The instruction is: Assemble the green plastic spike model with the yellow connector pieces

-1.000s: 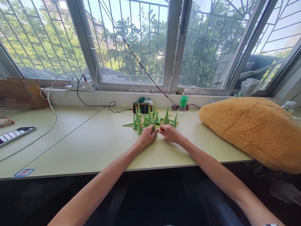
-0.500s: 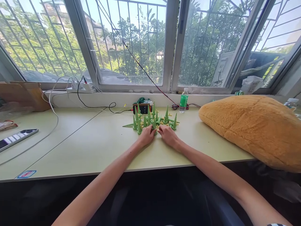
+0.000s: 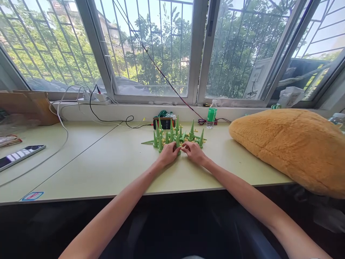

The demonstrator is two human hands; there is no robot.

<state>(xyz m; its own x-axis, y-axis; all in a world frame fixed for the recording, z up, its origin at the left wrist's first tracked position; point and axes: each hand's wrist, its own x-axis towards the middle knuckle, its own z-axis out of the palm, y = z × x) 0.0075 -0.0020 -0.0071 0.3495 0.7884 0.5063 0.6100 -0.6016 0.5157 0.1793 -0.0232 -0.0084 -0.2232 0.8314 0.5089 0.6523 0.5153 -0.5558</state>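
In the head view, the left hand (image 3: 168, 154) has its fingers curled around a green spike (image 3: 178, 140), thumb and fingertips closed on it near the base, so that it stands upright with its tip pointing away. Just beside it, the right hand (image 3: 194, 152) has thumb and forefinger bent close together, nearly meeting (whether they pinch some tiny piece, I cannot tell).

Beyond the fingers of both hands spreads the cluster of other green spikes: most stand upright, such as the tall one (image 3: 192, 131) behind the right fingers, while another (image 3: 147, 142) lies flat to the left of the left fingers. Small yellow taps (image 3: 196, 131) show among them, partly hidden.

Farther past the fingertips, behind the cluster, a black display (image 3: 167, 124) leans at the back of the desk (image 3: 94, 165). The bottle (image 3: 211, 116) stands beyond the right fingers and to their right; the cushion (image 3: 291, 144) lies well to the right of them. A phone (image 3: 20, 157) lies well to the left of the left fingers.
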